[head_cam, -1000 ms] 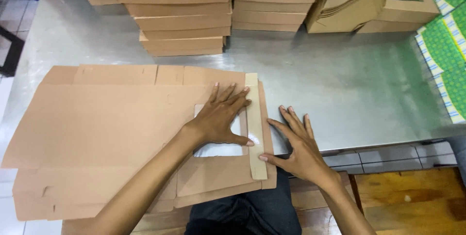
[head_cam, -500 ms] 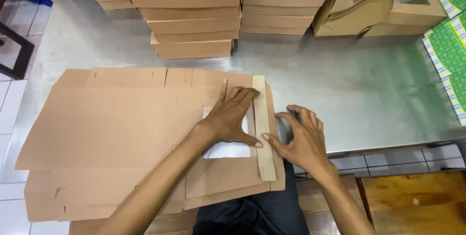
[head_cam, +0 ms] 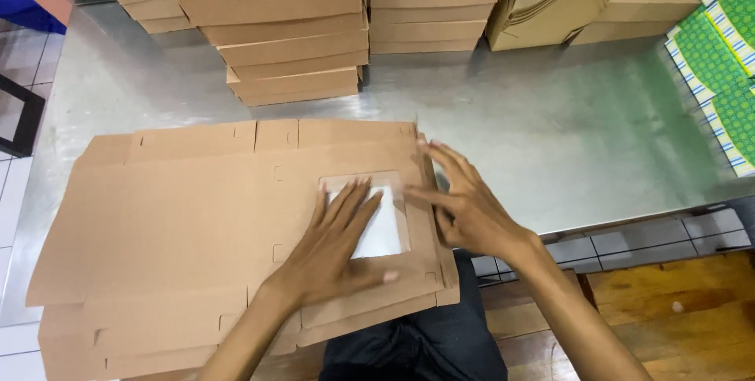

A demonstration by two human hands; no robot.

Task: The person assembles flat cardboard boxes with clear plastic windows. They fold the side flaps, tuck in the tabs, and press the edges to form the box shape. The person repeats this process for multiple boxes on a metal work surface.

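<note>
A flat brown cardboard box blank lies on the steel table, its near edge hanging over the table's front toward the person. The left hand rests flat on the blank, fingers held close together, over the clear window panel cut into it. The right hand presses on the blank's right edge, just beside the window, fingers spread. Beyond the blank, at the table's far side, stand stacks of folded window boxes. Green printed sheets lie far to the blank's right.
</note>
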